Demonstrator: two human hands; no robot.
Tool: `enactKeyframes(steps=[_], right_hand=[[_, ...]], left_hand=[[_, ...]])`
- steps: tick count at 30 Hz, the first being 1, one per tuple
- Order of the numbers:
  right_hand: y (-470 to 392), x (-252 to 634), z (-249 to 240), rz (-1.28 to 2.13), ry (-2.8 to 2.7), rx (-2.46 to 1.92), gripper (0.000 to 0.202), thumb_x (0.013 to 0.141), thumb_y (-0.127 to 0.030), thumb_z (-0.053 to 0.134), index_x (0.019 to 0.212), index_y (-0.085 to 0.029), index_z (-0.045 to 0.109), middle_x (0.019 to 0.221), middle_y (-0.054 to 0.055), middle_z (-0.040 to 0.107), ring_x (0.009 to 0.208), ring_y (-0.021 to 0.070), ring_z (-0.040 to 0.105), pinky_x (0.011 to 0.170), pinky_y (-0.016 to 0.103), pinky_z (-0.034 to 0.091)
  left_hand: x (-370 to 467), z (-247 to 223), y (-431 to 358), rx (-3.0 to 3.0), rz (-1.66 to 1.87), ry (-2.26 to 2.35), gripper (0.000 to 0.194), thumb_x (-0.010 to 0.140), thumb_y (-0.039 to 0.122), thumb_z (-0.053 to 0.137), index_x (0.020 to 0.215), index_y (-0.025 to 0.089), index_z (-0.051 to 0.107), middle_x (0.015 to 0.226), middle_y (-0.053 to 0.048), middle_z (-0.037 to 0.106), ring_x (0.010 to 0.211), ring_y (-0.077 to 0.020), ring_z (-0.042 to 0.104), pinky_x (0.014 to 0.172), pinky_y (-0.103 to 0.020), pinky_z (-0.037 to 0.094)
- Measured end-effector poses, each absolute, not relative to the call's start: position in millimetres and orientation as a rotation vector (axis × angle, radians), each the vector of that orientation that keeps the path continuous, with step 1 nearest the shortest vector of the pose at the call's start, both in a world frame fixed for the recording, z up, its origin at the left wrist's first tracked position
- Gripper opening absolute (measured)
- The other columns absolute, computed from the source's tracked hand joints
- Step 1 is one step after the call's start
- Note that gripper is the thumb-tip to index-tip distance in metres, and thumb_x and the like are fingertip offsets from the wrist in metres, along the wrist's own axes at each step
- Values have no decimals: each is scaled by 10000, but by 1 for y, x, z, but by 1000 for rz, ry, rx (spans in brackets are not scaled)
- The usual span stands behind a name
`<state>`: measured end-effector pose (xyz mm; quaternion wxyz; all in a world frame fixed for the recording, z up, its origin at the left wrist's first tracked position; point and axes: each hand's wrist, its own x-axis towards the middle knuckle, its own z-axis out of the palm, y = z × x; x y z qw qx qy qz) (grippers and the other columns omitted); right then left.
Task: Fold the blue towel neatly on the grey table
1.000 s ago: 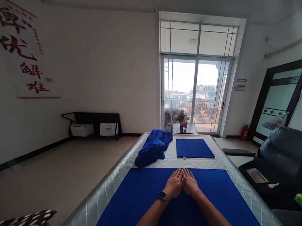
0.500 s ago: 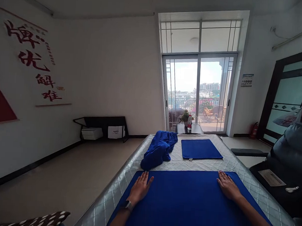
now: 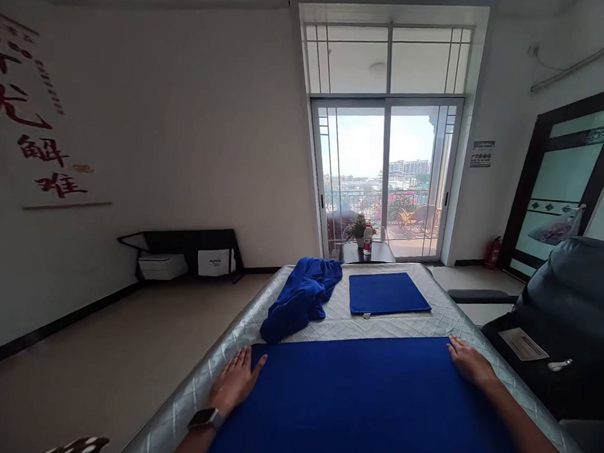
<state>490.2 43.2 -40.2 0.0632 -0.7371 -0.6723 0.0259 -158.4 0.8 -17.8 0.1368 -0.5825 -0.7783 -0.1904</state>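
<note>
A large blue cloth (image 3: pixel 364 396) lies spread flat on a quilted silver-white mattress (image 3: pixel 333 329). My left hand (image 3: pixel 236 380) rests at the cloth's far left corner, fingers stretched out, thumb on the cloth and a watch on the wrist. At the far right corner my right hand (image 3: pixel 470 359) lies flat with its fingers extended, covering that corner. Beyond the large cloth, a crumpled blue cloth (image 3: pixel 303 299) sits on the left. To its right lies a neatly folded blue cloth (image 3: pixel 389 294) with a small white tag at its near edge.
A dark armchair (image 3: pixel 573 305) holding a card (image 3: pixel 523 344) stands on the right. Past the mattress is a small table (image 3: pixel 381 253) with a bottle (image 3: pixel 367 239) and a plant (image 3: pixel 358 230). A black rack (image 3: pixel 186 241) with boxes stands along the left wall.
Both hands have slid outward to the cloth's far corners, the left one to the left and the right one to the right. My view has shifted a little rightward.
</note>
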Motion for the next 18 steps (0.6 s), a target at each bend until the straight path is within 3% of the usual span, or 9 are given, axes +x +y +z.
enactKeyframes(steps=[2,4,8,12,15,18], right_hand=[[49,498,-27,107,-2041,-2227,513,972,-339,322,1398,-195,571,1417,96,592,1321,234,530,1106,357,380],[56,506,-18,108,-2035,-2236,458,956,-306,384,1338,-242,628,1325,86,665,1238,241,599,1051,351,424],[66,513,-9,96,-2004,-2305,365,942,-259,455,1199,-246,714,1223,106,714,1170,258,638,993,357,456],[70,512,-3,102,-1971,-2373,258,967,-325,523,1097,-225,722,1159,100,721,1078,231,661,948,383,495],[73,509,1,98,-1939,-2419,302,954,-429,589,1128,-194,662,1174,68,682,1044,203,647,934,434,522],[76,504,4,93,-1912,-2456,310,947,-427,607,1144,-190,639,1187,62,657,1034,198,638,912,436,538]], left_hand=[[-136,-8,0,-1731,-391,-2264,682,945,511,273,1309,35,598,1368,-185,622,1370,-310,471,1094,-407,385],[-96,3,-5,-1818,-359,-2145,665,958,478,308,1356,3,550,1425,-220,566,1406,-331,422,1140,-436,334],[22,22,-33,-2292,-477,-1746,446,995,333,360,1347,166,577,1350,-110,642,1285,-247,549,1090,-359,406],[152,16,-71,-2869,-494,-1138,243,937,374,515,1039,225,678,1100,-84,707,1018,-231,646,886,-331,516],[247,-8,-94,-3062,-479,-766,292,854,483,621,958,216,678,966,-108,709,894,-260,657,743,-362,533],[327,-32,-107,-3190,-439,-727,63,839,289,629,847,288,691,822,-109,706,752,-246,659,528,-335,463]])
